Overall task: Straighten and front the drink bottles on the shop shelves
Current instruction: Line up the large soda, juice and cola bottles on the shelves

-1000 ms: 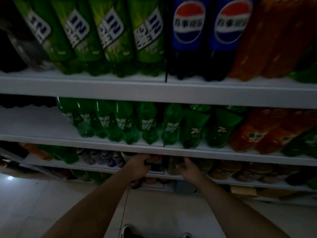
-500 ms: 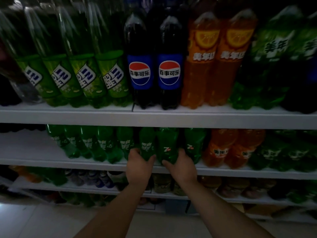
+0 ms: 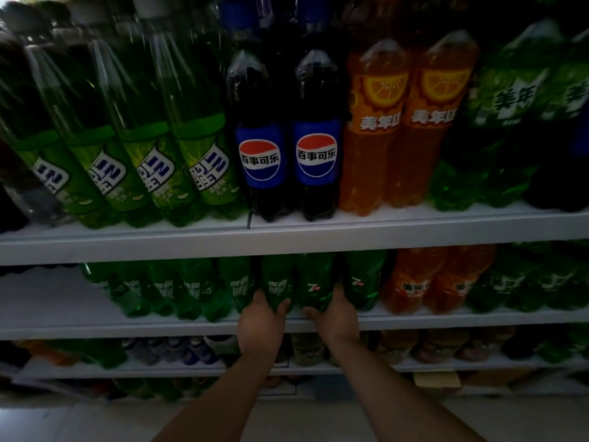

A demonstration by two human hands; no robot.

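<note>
On the middle shelf (image 3: pixel 95 327) stands a row of green bottles. My left hand (image 3: pixel 259 323) grips the base of a green Sprite bottle (image 3: pixel 277 282). Right beside it, my right hand (image 3: pixel 336 317) grips the base of a green 7up bottle (image 3: pixel 314 279). Both bottles stand at the shelf's front edge, close together, labels facing out. A second 7up bottle (image 3: pixel 361 279) stands just to the right. The tops of all these bottles are hidden behind the shelf above.
The upper shelf (image 3: pixel 287 240) carries leaning large green bottles (image 3: pixel 153 148), two Pepsi bottles (image 3: pixel 287 138) and orange bottles (image 3: pixel 408 122). Small orange bottles (image 3: pixel 436 282) stand right of the 7up. A lower shelf (image 3: pixel 191 368) holds small cans and bottles. Pale floor lies below.
Both hands rose from the lower shelf to the middle shelf and took hold of the two green bottles. My view tilted upward, and since half a second ago the grips sit lower on the bottles.
</note>
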